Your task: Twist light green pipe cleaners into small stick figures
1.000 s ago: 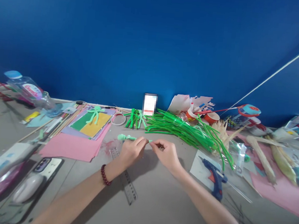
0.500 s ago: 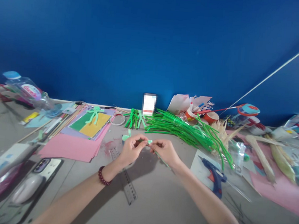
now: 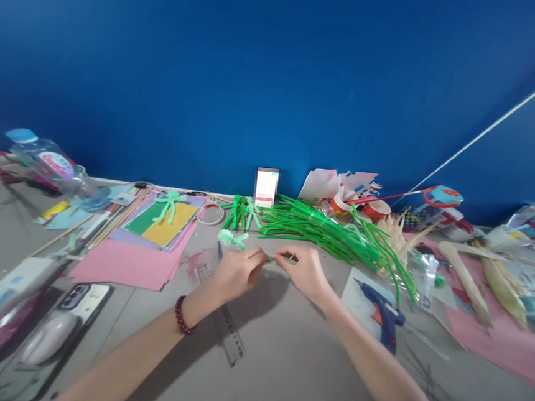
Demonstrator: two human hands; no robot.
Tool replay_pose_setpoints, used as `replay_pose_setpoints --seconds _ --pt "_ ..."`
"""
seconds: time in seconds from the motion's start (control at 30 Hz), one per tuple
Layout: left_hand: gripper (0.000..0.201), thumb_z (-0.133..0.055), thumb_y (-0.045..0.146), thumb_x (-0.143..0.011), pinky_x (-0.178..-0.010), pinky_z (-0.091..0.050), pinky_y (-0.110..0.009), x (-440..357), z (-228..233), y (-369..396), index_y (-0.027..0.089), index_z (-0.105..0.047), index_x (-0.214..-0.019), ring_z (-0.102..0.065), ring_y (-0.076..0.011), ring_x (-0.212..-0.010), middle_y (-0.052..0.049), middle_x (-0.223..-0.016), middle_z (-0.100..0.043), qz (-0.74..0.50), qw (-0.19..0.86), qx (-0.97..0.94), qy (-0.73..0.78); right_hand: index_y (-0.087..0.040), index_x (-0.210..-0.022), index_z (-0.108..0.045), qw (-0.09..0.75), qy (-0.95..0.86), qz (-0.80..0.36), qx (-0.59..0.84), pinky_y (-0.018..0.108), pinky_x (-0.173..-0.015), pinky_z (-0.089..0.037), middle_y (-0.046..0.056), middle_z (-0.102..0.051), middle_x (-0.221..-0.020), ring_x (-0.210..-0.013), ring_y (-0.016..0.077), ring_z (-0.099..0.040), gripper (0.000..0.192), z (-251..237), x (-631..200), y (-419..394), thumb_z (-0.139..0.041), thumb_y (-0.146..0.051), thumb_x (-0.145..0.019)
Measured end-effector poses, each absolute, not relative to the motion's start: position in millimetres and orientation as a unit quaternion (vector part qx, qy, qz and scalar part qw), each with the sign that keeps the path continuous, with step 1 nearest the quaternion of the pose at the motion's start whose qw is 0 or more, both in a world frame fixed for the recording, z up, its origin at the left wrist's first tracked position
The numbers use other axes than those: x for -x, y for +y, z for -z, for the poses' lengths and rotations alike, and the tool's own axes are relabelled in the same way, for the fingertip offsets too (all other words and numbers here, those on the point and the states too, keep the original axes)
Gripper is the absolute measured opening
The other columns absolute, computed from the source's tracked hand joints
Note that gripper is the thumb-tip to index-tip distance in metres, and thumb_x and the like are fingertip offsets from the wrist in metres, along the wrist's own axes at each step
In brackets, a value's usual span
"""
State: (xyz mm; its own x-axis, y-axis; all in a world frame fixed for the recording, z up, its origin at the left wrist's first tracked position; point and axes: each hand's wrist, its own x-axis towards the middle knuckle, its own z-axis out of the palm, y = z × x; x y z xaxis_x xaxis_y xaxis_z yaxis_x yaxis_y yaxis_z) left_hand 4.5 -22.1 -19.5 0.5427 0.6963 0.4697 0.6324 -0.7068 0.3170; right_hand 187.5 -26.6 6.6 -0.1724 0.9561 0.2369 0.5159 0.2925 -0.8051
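Note:
My left hand (image 3: 241, 272), a dark red bead bracelet (image 3: 185, 315) on its wrist, is closed in a pinch. Opposite it, my right hand (image 3: 307, 272) pinches too, fingertips almost meeting the left ones. A short bit of light green pipe cleaner (image 3: 271, 260) shows between both sets of fingertips; the rest of it is hidden. Just beyond the left knuckles appears a coiled light green pipe-cleaner shape (image 3: 231, 239); whether it joins the held piece I cannot tell. Under the left forearm lies a metal ruler (image 3: 231, 344), partly covered.
Behind the hands lie green pipe cleaners (image 3: 316, 230) in a bundle and small pipe-cleaner figures (image 3: 237, 213). A glue gun (image 3: 384, 313) is at the right, beside dried husks (image 3: 469, 283). Pink paper (image 3: 126, 263), a phone (image 3: 93, 297) with a mouse (image 3: 49, 339) and a bottle (image 3: 53, 160) occupy the left.
My left hand has turned over, its back now facing up, and the light green shape beyond it has swung round. The right fingers have shifted slightly right, and the strand below them no longer shows.

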Motion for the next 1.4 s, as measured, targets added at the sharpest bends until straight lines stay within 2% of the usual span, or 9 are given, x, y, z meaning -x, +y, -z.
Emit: replay_pose_setpoints --seconds 0.13,0.3,0.4,0.57,0.7,0.8,1.0,1.17,1.4 --pt "0.018 -0.043 0.015 -0.088 -0.054 -0.037 -0.022 -4.7 23.1 -19.3 0.017 -0.061 -0.086 -0.058 -0.0122 -0.062 -0.004 -0.078 -0.064 -0.342 0.089 -0.844 0.403 -0.020 -0.072 -0.070 0.412 -0.711 -0.240 0.516 0.027 -0.066 -0.047 0.004 -0.071 -0.072 -0.066 0.0181 -0.063 0.016 2.1 -176.9 -34.7 -0.057 -0.026 -0.080" --pt "0.018 -0.046 0.023 -0.089 -0.056 -0.039 -0.021 -3.3 23.1 -13.8 0.017 -0.059 -0.078 -0.054 -0.0114 -0.063 -0.002 -0.073 -0.061 -0.403 0.178 -0.786 0.433 -0.020 -0.078 -0.071 0.432 -0.683 -0.300 0.506 0.027 -0.068 -0.049 0.004 -0.073 -0.076 -0.070 0.0186 -0.066 0.018 12.6 -168.3 -40.8 -0.054 -0.024 -0.081" --pt "0.018 -0.050 0.027 -0.087 -0.054 -0.040 -0.020 -5.2 21.2 -13.0 0.016 -0.059 -0.076 -0.055 -0.0117 -0.064 -0.002 -0.074 -0.061 -0.443 0.248 -0.739 0.444 -0.019 -0.076 -0.070 0.430 -0.665 -0.335 0.510 0.026 -0.066 -0.049 0.004 -0.072 -0.074 -0.067 0.0177 -0.065 0.017 17.3 -165.8 -40.3 -0.054 -0.024 -0.080" --pt "0.019 -0.056 0.032 -0.082 -0.041 -0.031 -0.018 -9.1 17.2 -14.4 0.015 -0.060 -0.076 -0.044 -0.0073 -0.045 0.002 -0.057 -0.053 -0.448 0.433 -0.643 0.445 -0.017 -0.070 -0.069 0.406 -0.634 -0.392 0.529 0.022 -0.051 -0.043 0.003 -0.070 -0.067 -0.055 0.0140 -0.060 0.020 19.2 -169.7 -30.9 -0.055 -0.028 -0.080" --pt "0.020 -0.057 0.035 -0.082 -0.037 -0.025 -0.018 -7.0 15.4 -13.5 0.015 -0.059 -0.078 -0.034 -0.0055 -0.040 0.005 -0.051 -0.046 -0.426 0.490 -0.639 0.411 -0.018 -0.071 -0.069 0.401 -0.648 -0.375 0.527 0.022 -0.054 -0.043 0.002 -0.070 -0.068 -0.060 0.0145 -0.061 0.019 14.9 -178.8 -21.2 -0.055 -0.028 -0.079" --pt "0.020 -0.055 0.034 -0.083 -0.040 -0.029 -0.018 -4.0 12.6 -12.3 0.015 -0.059 -0.077 -0.038 -0.0061 -0.044 0.003 -0.058 -0.050 -0.401 0.467 -0.686 0.389 -0.019 -0.070 -0.070 0.396 -0.667 -0.365 0.515 0.023 -0.061 -0.044 0.002 -0.070 -0.069 -0.067 0.0158 -0.062 0.017 11.6 -184.0 -17.2 -0.057 -0.026 -0.079" --pt "0.021 -0.050 0.030 -0.088 -0.052 -0.039 -0.021 -0.8 7.9 -12.2 0.016 -0.063 -0.080 -0.053 -0.0116 -0.061 -0.004 -0.073 -0.062 -0.350 0.329 -0.790 0.382 -0.021 -0.074 -0.069 0.424 -0.697 -0.270 0.511 0.028 -0.072 -0.046 0.005 -0.071 -0.078 -0.078 0.0196 -0.063 0.016 8.0 -186.5 -19.0 -0.056 -0.027 -0.081" --pt "0.019 -0.053 0.031 -0.088 -0.055 -0.043 -0.021 -0.5 8.3 -10.8 0.018 -0.065 -0.094 -0.058 -0.0120 -0.065 -0.005 -0.086 -0.067 -0.352 0.298 -0.799 0.385 -0.020 -0.077 -0.067 0.437 -0.689 -0.258 0.517 0.027 -0.069 -0.046 0.005 -0.070 -0.079 -0.075 0.0182 -0.062 0.018 9.0 -188.7 -17.1 -0.053 -0.028 -0.083" --pt "0.019 -0.050 0.028 -0.090 -0.064 -0.045 -0.024 -2.6 12.4 -11.9 0.018 -0.066 -0.094 -0.060 -0.0142 -0.071 -0.005 -0.080 -0.066 -0.366 0.237 -0.814 0.384 -0.019 -0.077 -0.066 0.420 -0.691 -0.283 0.515 0.025 -0.065 -0.044 0.004 -0.068 -0.076 -0.071 0.0173 -0.061 0.019 10.4 -188.8 -15.8 -0.051 -0.029 -0.083"
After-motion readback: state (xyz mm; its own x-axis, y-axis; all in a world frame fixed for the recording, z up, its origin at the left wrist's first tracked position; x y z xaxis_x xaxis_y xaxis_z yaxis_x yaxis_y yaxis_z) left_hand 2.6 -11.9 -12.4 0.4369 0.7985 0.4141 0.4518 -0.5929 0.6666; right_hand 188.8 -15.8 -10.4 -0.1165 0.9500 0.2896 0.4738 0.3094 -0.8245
